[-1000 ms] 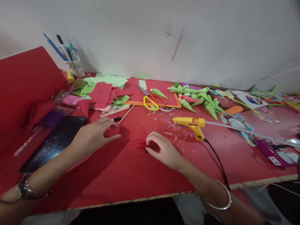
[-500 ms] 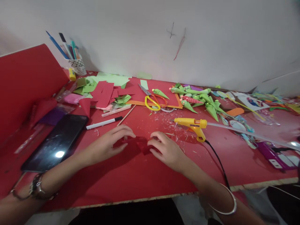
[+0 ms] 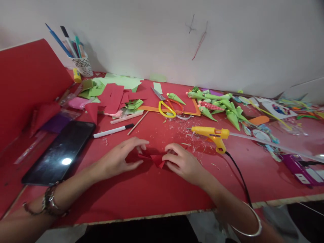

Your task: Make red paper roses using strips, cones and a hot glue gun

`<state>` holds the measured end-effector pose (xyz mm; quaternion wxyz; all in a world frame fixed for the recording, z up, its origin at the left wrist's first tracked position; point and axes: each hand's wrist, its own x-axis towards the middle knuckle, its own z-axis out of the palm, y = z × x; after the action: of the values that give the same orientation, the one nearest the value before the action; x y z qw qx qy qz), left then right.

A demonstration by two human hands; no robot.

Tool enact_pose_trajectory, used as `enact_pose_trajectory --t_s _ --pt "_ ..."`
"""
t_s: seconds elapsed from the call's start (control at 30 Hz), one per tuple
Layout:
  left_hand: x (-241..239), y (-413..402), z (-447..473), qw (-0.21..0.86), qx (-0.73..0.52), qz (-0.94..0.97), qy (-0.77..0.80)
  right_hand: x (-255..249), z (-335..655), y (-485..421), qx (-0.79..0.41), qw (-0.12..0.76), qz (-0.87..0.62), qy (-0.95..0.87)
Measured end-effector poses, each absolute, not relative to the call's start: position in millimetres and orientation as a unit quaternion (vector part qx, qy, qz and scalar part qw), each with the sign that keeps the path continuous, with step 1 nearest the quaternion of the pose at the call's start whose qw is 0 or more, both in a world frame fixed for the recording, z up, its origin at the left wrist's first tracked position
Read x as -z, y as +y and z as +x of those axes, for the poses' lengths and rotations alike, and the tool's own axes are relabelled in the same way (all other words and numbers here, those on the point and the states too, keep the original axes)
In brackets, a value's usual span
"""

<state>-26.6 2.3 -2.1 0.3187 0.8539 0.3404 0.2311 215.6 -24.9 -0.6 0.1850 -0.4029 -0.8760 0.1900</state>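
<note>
Paper, red, sits between my left hand, newly in from the marker, gaping empty, and my right hand, touching it; whether pinching, I can't tell. Two-handed work looks possible.

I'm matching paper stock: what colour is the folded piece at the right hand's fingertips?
The folded piece is red, showing best in the head view.

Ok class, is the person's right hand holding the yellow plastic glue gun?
No, the yellow plastic glue gun lies on the red tabletop, clearly apart from the right hand.
</note>
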Motion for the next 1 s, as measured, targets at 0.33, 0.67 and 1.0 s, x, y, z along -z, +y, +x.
enact_pose_trajectory --t_s 0.33,0.67,1.0 --pt "-1.8 6.5 -31.0 0.255 -0.249 0.861 0.364 2.0 220.7 -20.9 -0.235 0.203 -0.452 -0.836" --pt "1.7 7.7 -30.8 0.354 -0.222 0.787 0.453 6.4 220.8 -11.2 -0.241 0.237 -0.515 -0.787" --pt "-10.0 32.1 -46.1 0.188 -0.18 0.797 0.545 11.5 214.9 -10.0 -0.235 0.241 -0.559 -0.758"
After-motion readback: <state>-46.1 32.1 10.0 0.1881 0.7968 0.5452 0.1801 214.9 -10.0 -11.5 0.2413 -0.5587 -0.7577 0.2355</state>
